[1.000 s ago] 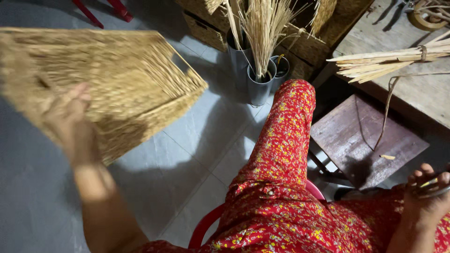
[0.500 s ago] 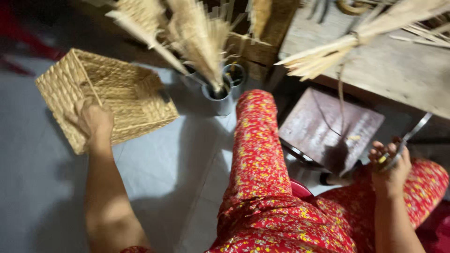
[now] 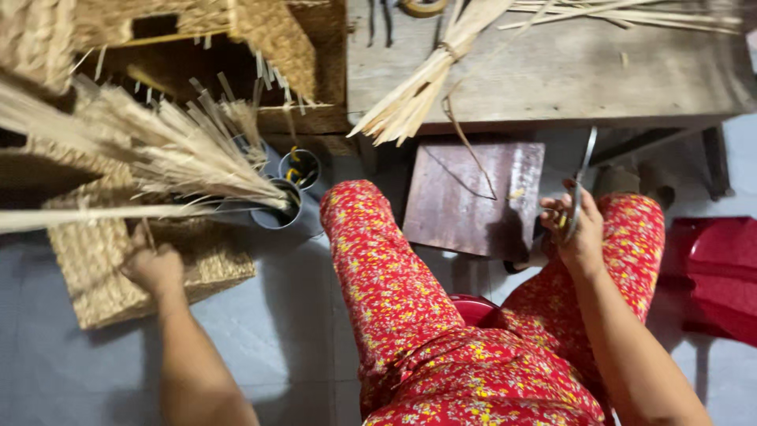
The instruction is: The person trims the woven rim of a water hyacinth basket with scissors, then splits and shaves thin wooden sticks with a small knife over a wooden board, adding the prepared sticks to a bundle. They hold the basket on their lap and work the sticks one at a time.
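Woven basket (image 3: 95, 272) under left hand (image 3: 154, 268); right hand (image 3: 576, 229) holds scissors (image 3: 582, 177) (upright).

Grey tiled floor (image 3: 284, 331), worn wooden surface (image 3: 568, 75) up top, dark wooden stool (image 3: 473, 197) below it, red plastic chair (image 3: 721, 268) far right.

Light is dim and warm, with a soft sheen on the grey tiled floor (image 3: 300, 347). Deep shadow lies under the worn wooden worktop (image 3: 552, 71). The pale dried straw bundle (image 3: 158, 150) blurs; edges stretch.
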Available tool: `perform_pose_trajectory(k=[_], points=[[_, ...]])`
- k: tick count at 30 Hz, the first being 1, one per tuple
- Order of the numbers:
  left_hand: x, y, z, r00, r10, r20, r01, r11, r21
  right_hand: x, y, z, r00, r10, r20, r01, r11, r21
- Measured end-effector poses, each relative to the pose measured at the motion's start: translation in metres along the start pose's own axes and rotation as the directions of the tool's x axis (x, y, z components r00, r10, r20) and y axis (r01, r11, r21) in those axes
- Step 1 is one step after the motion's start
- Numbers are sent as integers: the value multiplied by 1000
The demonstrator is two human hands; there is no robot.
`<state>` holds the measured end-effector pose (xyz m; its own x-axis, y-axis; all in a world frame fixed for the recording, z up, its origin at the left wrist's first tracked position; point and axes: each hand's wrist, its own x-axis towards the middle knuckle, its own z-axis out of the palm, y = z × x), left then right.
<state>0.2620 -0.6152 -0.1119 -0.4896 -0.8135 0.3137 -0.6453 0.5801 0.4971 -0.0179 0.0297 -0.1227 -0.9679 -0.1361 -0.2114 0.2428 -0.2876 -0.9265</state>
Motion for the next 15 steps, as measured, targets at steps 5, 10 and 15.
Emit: perform_pose_trajectory(k=[5, 10, 15], points=[[-22, -12, 3, 943, -62, -328, -78, 915, -396, 5, 3, -4, 1000, 30, 3, -31, 999, 25], [-66, -3, -12, 883, -39, -468, -219, 847, -484, 3, -1, -4, 999, 7, 33, 0, 979, -204], [-104, 79, -32, 897, -10, -442, -284, 753, -594, 20, -8, -11, 971, -148, 188, 220, 859, -462]])
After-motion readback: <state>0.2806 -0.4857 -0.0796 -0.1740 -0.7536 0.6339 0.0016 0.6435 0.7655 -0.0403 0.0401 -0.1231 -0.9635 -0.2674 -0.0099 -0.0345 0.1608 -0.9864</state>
